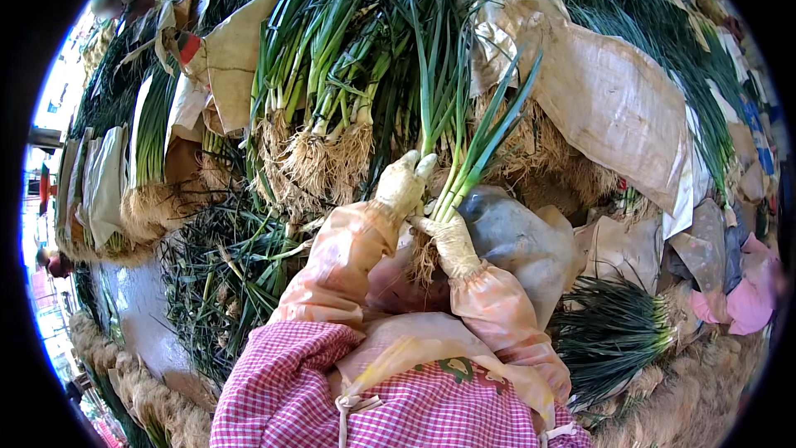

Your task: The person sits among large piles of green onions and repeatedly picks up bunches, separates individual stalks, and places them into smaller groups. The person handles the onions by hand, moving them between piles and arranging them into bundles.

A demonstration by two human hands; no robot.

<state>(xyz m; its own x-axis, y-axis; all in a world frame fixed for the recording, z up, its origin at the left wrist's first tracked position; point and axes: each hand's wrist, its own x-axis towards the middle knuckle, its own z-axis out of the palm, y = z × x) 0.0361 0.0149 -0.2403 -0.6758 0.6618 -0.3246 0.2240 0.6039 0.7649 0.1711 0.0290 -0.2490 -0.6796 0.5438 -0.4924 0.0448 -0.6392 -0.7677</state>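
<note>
Both my hands wear soiled pale gloves and translucent sleeve covers. My right hand [456, 238] is closed around the white lower stalks of several green onions [476, 165]; their brown roots hang below it. Just to its upper left, my left hand [401, 183] has its finger and thumb at the base of a tall green onion stalk [425, 106]; how firmly they grip it is hard to tell. A big pile of green onions with bushy roots [317, 155] lies in front of my hands.
Loose leaves and trimmings [230, 274] lie at the left beside a wet floor [143, 317]. Sacking [615, 99] covers onions at the upper right. A bundle of green onions [612, 330] lies at the lower right. Another person in pink [743, 292] is at the far right.
</note>
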